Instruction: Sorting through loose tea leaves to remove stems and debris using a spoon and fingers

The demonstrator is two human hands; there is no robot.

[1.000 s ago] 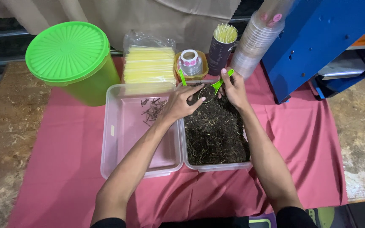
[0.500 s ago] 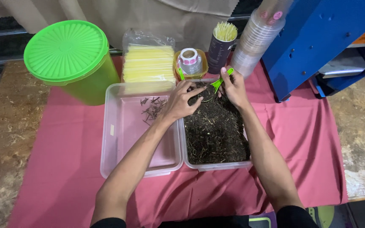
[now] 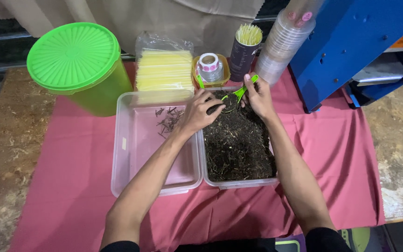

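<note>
R hand [image 3: 259,97] grips green scoop [image 3: 239,91], L hand [image 3: 200,111] touches soil [image 3: 239,144].

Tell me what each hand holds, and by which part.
Right hand grips the small green plastic scoop by its handle; left hand rests fingers on dark soil, hold unclear.

- Desk [image 3: 1,140]: worn, mottled surface, rough and matt, stone-like or aged wood; cannot tell which.
- Cloth [image 3: 341,154] over the desk's middle: pink fabric, matt, creased.
- Two trays: clear plastic, smooth, slightly glossy. Left tray [image 3: 131,154] holds dry, twig-like bits; right tray [image 3: 239,183] holds dark soil [image 3: 239,144], coarse, crumbly, matt.
- Scoop [image 3: 239,91]: bright green plastic, smooth, held over the soil at the far end by bare hands, left hand [image 3: 200,111] and right hand [image 3: 259,95].
- Tub [image 3: 82,70] at the far left corner: green plastic, ribbed lid with a soft sheen.
- Cup stack [image 3: 283,46] at the far edge: clear plastic, glossy.
- Machine housing [image 3: 350,42] at the far right: blue painted metal, smooth.
</note>
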